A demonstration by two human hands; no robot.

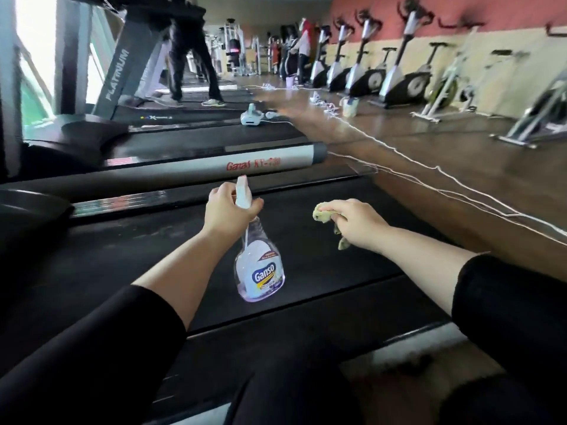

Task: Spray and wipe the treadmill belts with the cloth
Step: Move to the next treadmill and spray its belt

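A black treadmill belt stretches across the middle of the head view under both arms. My left hand grips the neck and white trigger head of a clear spray bottle with a blue "Ganso" label, which hangs above the belt. To its right my right hand holds a bunched yellow-green cloth just above the belt; a tail of the cloth hangs below the fist.
A grey side rail borders the belt's far edge. Beyond it lie more treadmills; a white handheld device sits on one and a person's legs stand on another. White cords run over the wooden floor. Exercise bikes line the right wall.
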